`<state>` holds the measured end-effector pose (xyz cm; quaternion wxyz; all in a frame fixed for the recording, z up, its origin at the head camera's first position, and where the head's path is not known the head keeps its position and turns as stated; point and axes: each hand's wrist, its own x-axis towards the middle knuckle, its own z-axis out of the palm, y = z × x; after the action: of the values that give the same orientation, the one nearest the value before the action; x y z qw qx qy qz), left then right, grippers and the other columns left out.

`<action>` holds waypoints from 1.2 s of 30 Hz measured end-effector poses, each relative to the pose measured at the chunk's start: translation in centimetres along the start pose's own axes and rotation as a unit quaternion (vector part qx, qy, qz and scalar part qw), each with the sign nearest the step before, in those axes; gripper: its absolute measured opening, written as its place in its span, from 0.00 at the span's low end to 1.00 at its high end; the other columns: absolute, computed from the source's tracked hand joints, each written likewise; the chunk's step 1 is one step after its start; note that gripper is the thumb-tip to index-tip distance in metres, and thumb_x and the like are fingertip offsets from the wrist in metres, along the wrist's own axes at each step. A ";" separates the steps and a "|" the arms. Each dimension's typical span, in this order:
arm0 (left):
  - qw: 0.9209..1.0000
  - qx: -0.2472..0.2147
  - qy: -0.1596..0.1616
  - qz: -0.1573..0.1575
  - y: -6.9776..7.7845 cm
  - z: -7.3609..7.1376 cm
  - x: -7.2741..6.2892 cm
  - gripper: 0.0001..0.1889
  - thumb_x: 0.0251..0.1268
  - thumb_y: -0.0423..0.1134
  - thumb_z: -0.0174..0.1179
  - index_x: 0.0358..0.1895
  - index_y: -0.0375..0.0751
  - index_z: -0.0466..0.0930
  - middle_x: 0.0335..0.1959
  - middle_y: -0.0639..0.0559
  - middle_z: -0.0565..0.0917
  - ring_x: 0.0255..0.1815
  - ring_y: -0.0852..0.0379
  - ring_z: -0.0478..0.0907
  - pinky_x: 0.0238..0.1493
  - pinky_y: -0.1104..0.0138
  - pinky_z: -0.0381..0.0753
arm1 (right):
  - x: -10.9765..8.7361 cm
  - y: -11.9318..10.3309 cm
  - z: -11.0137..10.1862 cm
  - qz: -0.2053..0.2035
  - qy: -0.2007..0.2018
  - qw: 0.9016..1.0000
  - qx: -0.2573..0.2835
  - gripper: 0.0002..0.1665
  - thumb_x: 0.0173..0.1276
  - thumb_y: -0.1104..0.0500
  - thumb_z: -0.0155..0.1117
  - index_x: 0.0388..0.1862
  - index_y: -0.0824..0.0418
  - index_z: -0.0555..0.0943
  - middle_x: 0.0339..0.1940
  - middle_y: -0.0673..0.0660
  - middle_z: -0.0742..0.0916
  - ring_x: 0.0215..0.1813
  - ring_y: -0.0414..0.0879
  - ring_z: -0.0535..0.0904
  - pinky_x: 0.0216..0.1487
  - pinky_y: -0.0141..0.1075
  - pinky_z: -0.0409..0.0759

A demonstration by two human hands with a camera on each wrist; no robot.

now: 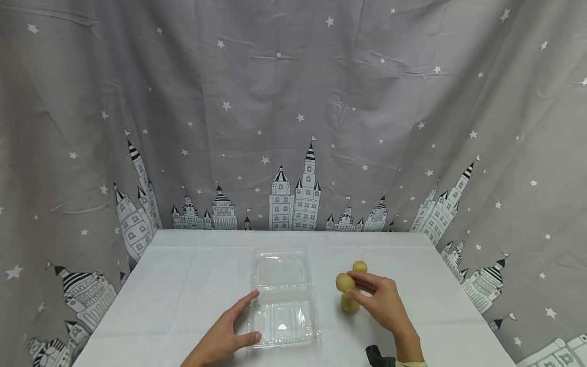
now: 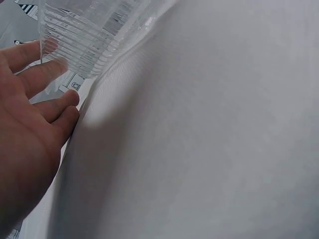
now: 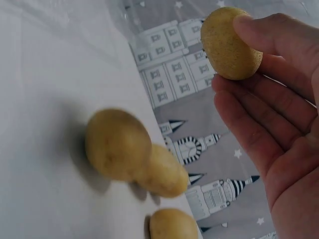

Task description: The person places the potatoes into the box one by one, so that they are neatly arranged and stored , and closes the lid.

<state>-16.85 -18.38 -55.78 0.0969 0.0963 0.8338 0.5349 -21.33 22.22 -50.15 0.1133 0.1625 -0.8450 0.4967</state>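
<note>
My right hand pinches a potato between thumb and fingertips, lifted above the white table. Below it in the right wrist view lie a larger, blurred potato, a second potato partly behind it, and a third potato at the lower edge. In the head view my fingers hide part of this group. A clear plastic clamshell box lies unfolded, its two halves one behind the other. Along its left side is my left hand, thumb and fingers extended, with fingertips at the box's edge.
White cloth covers the table. A grey curtain with stars and castles hangs behind it. Near the right wrist a black device shows at the bottom of the head view.
</note>
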 end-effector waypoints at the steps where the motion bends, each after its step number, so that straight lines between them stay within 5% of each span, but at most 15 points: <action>1: 1.000 -0.002 0.000 0.000 0.0 0.0 0.0 0.53 0.58 0.46 0.82 0.87 0.51 0.63 0.88 0.34 0.62 0.89 0.27 0.54 0.84 0.28 0.55 | 0.1 -0.1 0.2 -0.003 -0.002 1.000 0.003 0.24 0.65 0.59 0.85 0.59 0.58 0.91 0.56 0.56 0.94 0.57 0.48 0.94 0.60 0.39 0.91; 6: 1.000 -0.009 0.000 0.005 -0.1 0.1 0.2 0.53 0.58 0.46 0.81 0.87 0.50 0.63 0.88 0.35 0.61 0.89 0.27 0.53 0.84 0.27 0.53 | 0.6 -0.7 1.4 -0.003 -0.015 1.000 0.015 0.23 0.65 0.61 0.85 0.59 0.60 0.91 0.56 0.57 0.94 0.57 0.48 0.93 0.61 0.45 0.91; 17: 1.000 -0.011 -0.003 0.021 -0.2 0.3 0.4 0.55 0.57 0.46 0.79 0.88 0.46 0.60 0.89 0.37 0.59 0.90 0.26 0.51 0.83 0.24 0.50 | 1.4 -2.7 3.7 -0.008 -0.069 0.996 0.055 0.25 0.66 0.59 0.84 0.62 0.59 0.90 0.59 0.56 0.94 0.59 0.48 0.93 0.61 0.34 0.90; 36: 0.999 -0.009 -0.016 0.035 -0.2 0.1 0.1 0.53 0.62 0.47 0.77 0.89 0.45 0.59 0.89 0.37 0.59 0.90 0.26 0.51 0.83 0.25 0.52 | 1.3 -3.0 9.8 0.003 -0.164 0.982 0.088 0.23 0.69 0.57 0.81 0.62 0.59 0.91 0.58 0.56 0.94 0.57 0.44 0.93 0.62 0.44 0.91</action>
<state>-16.93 -18.32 -56.02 0.0926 0.1332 0.8233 0.5439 -21.66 12.08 -51.95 -0.0435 0.2487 -0.8057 0.5358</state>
